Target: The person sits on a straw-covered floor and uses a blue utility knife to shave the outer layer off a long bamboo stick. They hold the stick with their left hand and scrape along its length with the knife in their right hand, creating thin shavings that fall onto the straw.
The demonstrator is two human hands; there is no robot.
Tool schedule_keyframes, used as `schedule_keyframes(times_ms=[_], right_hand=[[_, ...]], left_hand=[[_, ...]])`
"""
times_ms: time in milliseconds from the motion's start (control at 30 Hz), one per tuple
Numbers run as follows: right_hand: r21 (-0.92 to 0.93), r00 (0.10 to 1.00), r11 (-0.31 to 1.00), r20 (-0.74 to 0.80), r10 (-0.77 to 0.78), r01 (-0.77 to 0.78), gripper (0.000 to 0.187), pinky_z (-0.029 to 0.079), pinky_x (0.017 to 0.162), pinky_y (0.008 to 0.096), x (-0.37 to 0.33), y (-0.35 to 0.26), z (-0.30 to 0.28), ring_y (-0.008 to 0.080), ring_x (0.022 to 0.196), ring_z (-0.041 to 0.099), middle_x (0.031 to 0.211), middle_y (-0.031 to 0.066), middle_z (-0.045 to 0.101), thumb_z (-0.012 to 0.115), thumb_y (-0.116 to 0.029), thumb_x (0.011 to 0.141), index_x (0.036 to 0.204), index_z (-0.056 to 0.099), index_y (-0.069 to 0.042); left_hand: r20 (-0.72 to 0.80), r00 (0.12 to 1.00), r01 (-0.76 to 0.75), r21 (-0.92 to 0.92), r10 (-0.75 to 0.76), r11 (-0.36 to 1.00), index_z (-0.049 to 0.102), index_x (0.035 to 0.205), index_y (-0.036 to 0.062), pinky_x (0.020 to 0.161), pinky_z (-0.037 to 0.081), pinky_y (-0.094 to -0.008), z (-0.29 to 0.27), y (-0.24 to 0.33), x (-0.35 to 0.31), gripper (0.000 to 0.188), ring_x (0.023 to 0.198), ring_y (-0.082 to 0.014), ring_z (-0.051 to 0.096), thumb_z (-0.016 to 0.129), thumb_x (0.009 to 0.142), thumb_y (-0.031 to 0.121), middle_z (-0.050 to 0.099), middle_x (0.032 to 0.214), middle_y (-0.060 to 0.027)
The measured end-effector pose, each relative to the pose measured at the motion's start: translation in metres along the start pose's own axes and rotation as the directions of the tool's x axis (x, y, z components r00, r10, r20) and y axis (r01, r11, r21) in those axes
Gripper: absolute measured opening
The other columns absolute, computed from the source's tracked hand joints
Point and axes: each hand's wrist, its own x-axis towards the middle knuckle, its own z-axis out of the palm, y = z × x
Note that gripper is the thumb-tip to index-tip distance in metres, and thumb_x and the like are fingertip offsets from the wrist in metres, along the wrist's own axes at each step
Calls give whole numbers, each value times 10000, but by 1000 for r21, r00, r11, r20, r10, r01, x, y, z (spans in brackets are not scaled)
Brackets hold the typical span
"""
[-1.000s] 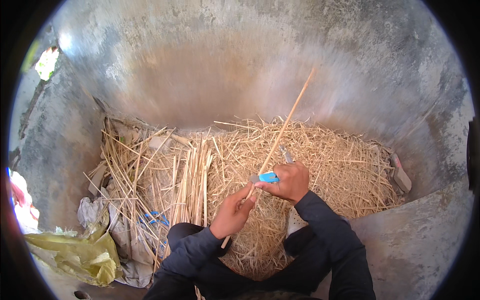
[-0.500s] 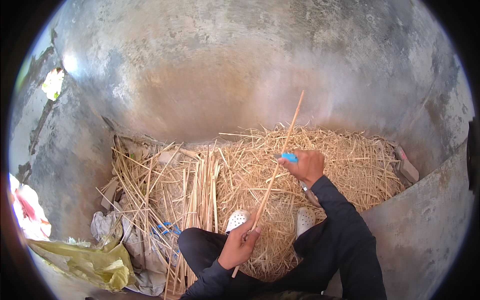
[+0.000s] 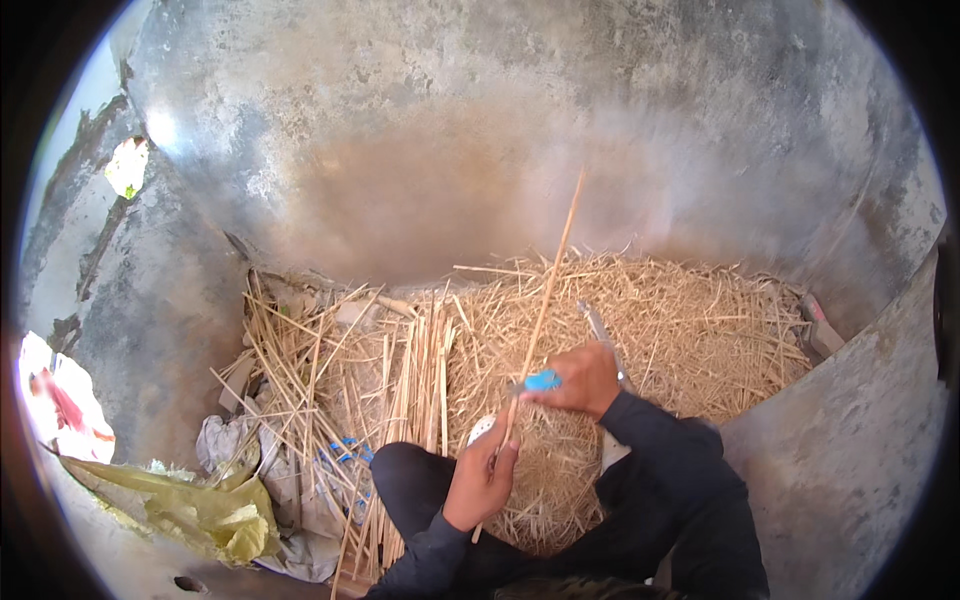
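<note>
A long, thin bamboo stick [image 3: 551, 290] slants up and away from my lap toward the back wall. My left hand [image 3: 482, 482] is closed round its lower part, and the short near end shows below the fingers. Just above it, my right hand [image 3: 581, 379] grips a small blue-handled knife [image 3: 542, 380]. The knife's dark blade end meets the stick close to my left fingertips; the edge itself is too small to make out. Beyond my right wrist, a grey, narrow tool [image 3: 598, 325] lies on the straw, partly covered by the hand.
Straw-like shavings [image 3: 690, 320] cover the floor. Several split bamboo strips [image 3: 425, 370] lie to my left, beside a loose heap of thin sticks [image 3: 300, 350]. A yellowish sheet [image 3: 205, 515] and grey cloth [image 3: 225, 440] lie farther left. Concrete walls [image 3: 450, 130] enclose the space.
My right hand with the knife has come down the stick toward my left hand. More of the grey tool on the straw now shows. The view has shifted slightly.
</note>
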Motion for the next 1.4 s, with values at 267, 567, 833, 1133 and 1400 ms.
schedule_keyframes(times_ms=[267, 567, 833, 1133, 1400], right_hand=[[-65, 962, 988, -244, 120, -140, 690, 354, 382, 350, 20, 43, -7, 207, 354, 482, 415, 34, 475, 606, -788, 722, 495, 559, -137], [59, 978, 998, -211, 6, 6, 689, 360, 373, 361, 1, -1, -4, 231, 353, 465, 417, 56, 481, 605, -778, 730, 506, 585, -127], [-131, 954, 954, -168, 248, -271, 739, 359, 365, 365, -5, 67, -9, 206, 349, 468, 416, 41, 475, 492, -824, 781, 576, 651, -132], [0, 969, 996, -230, 90, -92, 709, 426, 447, 366, 11, 39, -24, 237, 376, 503, 424, 41, 487, 585, -804, 727, 468, 543, -145], [-198, 899, 905, -315, 304, -375, 737, 340, 374, 360, 24, 109, -22, 187, 348, 433, 403, 9, 426, 525, -835, 746, 470, 486, -152]], left_hand=[[-18, 998, -45, 280, 52, 959, 478, 1352, -30, 759, 485, -420, 5, 37, 2, 416, 855, -437, 606, 511, 946, 59, 599, 929, -280], [-19, 1000, 26, 167, -23, 986, 469, 1330, -82, 689, 483, -371, 4, 42, -17, 407, 710, -338, 591, 516, 962, 86, 578, 802, -222], [94, 981, 154, 134, -167, 979, 464, 1362, -55, 641, 476, -315, 0, 49, -38, 443, 648, -184, 580, 548, 965, 123, 602, 791, -178], [45, 995, 92, -41, -91, 995, 440, 1393, -45, 562, 388, -268, 6, 24, -37, 449, 630, -98, 441, 529, 979, 101, 516, 741, -60], [127, 983, 136, -43, -129, 990, 441, 1392, -66, 564, 340, -187, 4, 27, -65, 450, 674, -24, 397, 542, 996, 125, 471, 759, 21]])
